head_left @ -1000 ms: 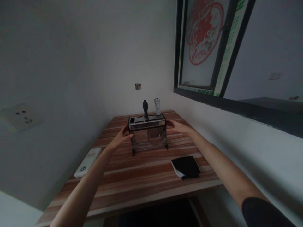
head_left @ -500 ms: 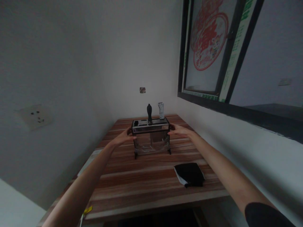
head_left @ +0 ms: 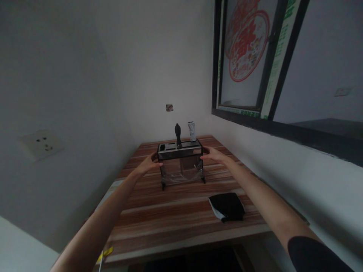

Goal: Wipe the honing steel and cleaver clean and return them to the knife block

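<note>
A knife holder [head_left: 180,152] with a slotted metal top, clear front and small black feet stands on the wood-grain table. My left hand [head_left: 148,164] grips its left end, thumb across the front. At the opposite end, my right hand [head_left: 212,155] holds it the same way, with some fingers hidden behind. Out of the top rise a black handle [head_left: 177,134] and a silvery, wrapped-looking handle [head_left: 192,131]. Clear plastic film [head_left: 181,176] seems to hang over the lower front.
A black cloth-like piece with a pale edge [head_left: 227,206] lies near the front right of the table [head_left: 159,226]. Something yellow [head_left: 107,252] is at the front left edge. Walls close in on both sides; a socket [head_left: 42,144] is on the left, a framed window [head_left: 246,56] on the right.
The camera view has shifted slightly. Both hands keep their places on the knife holder, which shows no clear movement on the table.
</note>
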The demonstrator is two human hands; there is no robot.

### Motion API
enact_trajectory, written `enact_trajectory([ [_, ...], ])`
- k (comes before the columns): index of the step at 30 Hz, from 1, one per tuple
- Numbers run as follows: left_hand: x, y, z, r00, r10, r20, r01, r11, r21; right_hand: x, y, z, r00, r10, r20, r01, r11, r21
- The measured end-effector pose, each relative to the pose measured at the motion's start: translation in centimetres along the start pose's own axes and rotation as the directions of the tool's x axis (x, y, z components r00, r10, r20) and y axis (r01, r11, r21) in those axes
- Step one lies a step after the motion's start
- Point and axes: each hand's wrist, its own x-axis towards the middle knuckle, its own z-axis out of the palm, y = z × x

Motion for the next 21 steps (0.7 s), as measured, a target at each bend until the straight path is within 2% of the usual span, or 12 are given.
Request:
enact_trajectory([
  [7,1.4,1.4,1.8,0.999,0.044,0.002,-0.044,0.999,-0.019,-1.2,-1.4,-2.2,0.999,0.007,-0.037,-0.006,1.0,0.026],
  [13,3.3,2.0,5.9,0.996,0.078,0.043,-0.075,0.995,-0.062,-4.2,-3.1,-6.0,0.997,0.034,-0.071,-0.033,0.999,0.019],
  [21,5.7,0.4,11.4,0.995,0.066,0.071,-0.059,0.993,-0.1,-8.4,-3.5,-10.0,0.983,0.141,-0.118,-0.138,0.99,0.029],
])
